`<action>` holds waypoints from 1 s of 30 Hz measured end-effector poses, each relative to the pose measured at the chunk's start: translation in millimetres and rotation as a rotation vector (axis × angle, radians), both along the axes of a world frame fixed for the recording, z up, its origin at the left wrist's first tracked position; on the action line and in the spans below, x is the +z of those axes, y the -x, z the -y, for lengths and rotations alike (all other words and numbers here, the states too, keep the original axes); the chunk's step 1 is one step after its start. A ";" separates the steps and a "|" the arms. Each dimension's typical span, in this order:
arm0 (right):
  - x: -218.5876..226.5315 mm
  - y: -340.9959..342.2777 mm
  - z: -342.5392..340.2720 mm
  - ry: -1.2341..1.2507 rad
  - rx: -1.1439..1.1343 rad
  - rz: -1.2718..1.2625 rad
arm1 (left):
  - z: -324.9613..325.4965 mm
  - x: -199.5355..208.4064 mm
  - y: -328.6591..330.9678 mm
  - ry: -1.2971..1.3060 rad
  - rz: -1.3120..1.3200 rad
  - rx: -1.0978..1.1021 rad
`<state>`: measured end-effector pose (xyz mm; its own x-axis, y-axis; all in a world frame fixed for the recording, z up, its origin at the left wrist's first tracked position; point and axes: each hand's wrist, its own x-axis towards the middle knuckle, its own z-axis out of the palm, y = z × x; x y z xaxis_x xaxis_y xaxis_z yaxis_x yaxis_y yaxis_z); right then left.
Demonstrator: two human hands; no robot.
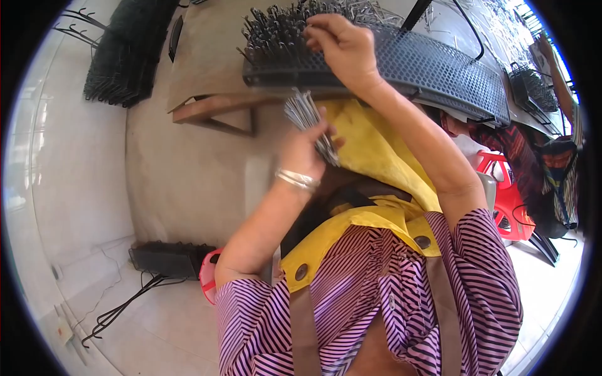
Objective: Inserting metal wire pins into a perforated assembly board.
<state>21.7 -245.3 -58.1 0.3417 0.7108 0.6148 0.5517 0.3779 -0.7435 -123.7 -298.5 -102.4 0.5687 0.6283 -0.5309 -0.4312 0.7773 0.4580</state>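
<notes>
My left hand (307, 145) is wrapped round a bundle of thin silvery metal pieces (303, 113), held in front of the yellow apron. Raised above a black perforated metal tray (433, 66), my right hand (343, 45) has its thumb and fingers drawn together. Whatever they pinch, if anything, is too small to make out. Right by those fingers, dark, thin metal pieces (269, 41) stand packed upright at the tray's left end. Some have looped or hooked tops.
The tray lies on a table with a brown frame (213, 111). Loose silvery pieces (495, 25) are scattered behind it. Black racks (128, 50) stand at the far left and lower left (166, 260). A red plastic chair (511, 200) and another person's arm (555, 69) are at the right.
</notes>
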 end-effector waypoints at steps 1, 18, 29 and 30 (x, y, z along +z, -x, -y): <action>1.9 0.6 -0.4 0.000 0.001 0.002 | -0.1 0.7 -0.3 0.000 0.002 0.001; -5.0 0.9 -13.4 0.258 0.035 0.577 | -1.3 3.8 -3.3 -0.018 -0.038 -0.050; 14.8 -6.0 51.8 0.716 0.232 -0.396 | 0.3 4.3 -2.0 -0.093 0.055 -0.096; 19.7 -6.2 50.8 0.678 0.159 -0.451 | -0.4 2.1 -1.1 -0.052 0.063 -0.069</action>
